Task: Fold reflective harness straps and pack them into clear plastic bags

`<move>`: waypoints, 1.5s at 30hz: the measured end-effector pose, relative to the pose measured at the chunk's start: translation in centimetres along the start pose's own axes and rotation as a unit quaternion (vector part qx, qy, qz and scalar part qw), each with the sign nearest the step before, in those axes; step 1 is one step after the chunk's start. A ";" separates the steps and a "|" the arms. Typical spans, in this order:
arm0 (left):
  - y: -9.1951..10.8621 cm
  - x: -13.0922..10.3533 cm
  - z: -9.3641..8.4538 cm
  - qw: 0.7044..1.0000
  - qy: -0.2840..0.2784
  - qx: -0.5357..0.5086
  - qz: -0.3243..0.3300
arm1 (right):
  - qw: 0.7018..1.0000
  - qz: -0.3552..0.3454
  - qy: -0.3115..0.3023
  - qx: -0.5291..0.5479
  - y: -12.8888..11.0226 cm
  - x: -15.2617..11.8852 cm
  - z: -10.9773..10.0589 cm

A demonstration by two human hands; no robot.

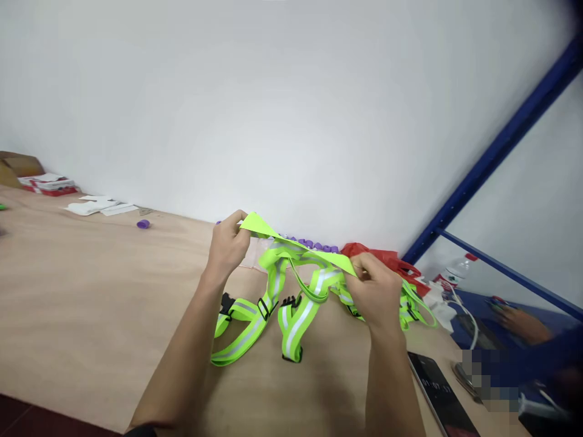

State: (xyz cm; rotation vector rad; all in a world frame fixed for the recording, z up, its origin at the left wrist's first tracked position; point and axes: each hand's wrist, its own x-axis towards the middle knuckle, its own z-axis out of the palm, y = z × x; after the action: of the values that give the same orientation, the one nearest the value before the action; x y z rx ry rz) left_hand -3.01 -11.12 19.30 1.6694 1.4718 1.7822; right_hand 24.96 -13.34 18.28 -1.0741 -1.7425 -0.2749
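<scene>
A neon-yellow reflective harness (297, 328) with silver stripes and black buckles hangs between my hands above the table. My left hand (231, 240) pinches one end of its plain yellow strap, which is folded over near the fingers. The other end is gripped by my right hand (374, 285), with the strap stretched and slightly twisted between them. Loops and buckles dangle below, and some seem to rest on the table. Beyond my right hand lie more neon-yellow reflective straps (410, 306), partly hidden by it.
Purple rolls (319, 246) line the wall behind the harness, beside a red plastic bag (380, 255). A phone (439, 388) lies at right. Past a blue metal frame (492, 139) are a bottle (458, 271) and another person's hand (523, 325). Papers (102, 205) lie far left.
</scene>
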 end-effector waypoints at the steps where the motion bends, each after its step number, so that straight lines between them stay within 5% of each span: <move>1: 0.0 0.0 -0.2 1.000 0.002 -0.004 -0.003 | 1.000 -0.010 0.026 -0.011 0.1 0.0 0.3; 6: -0.1 0.1 -0.8 1.000 0.017 -0.003 -0.014 | 0.996 0.009 0.083 0.014 0.5 0.0 1.3; 10: -0.1 0.2 -0.5 0.996 0.005 -0.086 -0.024 | 0.971 0.120 0.023 0.208 1.1 0.0 2.1; 16: 0.7 -0.3 0.3 0.956 -0.098 -0.269 -0.066 | 0.839 0.285 -0.177 0.429 2.5 -0.7 4.7; 19: 1.2 -0.7 0.8 0.934 -0.131 -0.322 -0.086 | 0.770 0.304 -0.268 0.493 2.3 -1.5 6.8; 21: 1.5 -0.9 1.1 0.927 -0.136 -0.332 -0.107 | 0.750 0.301 -0.321 0.493 1.7 -1.9 7.9; 25: 2.0 -1.0 1.4 0.924 -0.127 -0.340 -0.119 | 0.766 0.274 -0.360 0.457 0.0 -2.2 8.8; 32: 1.7 -1.0 1.6 0.917 -0.153 -0.346 -0.127 | 0.853 0.245 -0.323 0.327 -1.5 -2.0 8.4; 39: 2.3 -1.2 1.5 0.911 -0.181 -0.351 -0.115 | 0.853 0.209 -0.349 0.328 -2.0 -2.0 8.2; 45: 1.6 -0.8 1.5 0.936 -0.178 -0.285 -0.108 | 0.861 0.234 -0.289 0.347 -1.8 -2.0 8.5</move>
State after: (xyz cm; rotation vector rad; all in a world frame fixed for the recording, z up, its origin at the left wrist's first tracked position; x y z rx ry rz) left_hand -0.80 -11.76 19.83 1.3679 0.8338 1.4925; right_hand 18.31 -10.07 13.30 -1.0287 -1.7769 1.0120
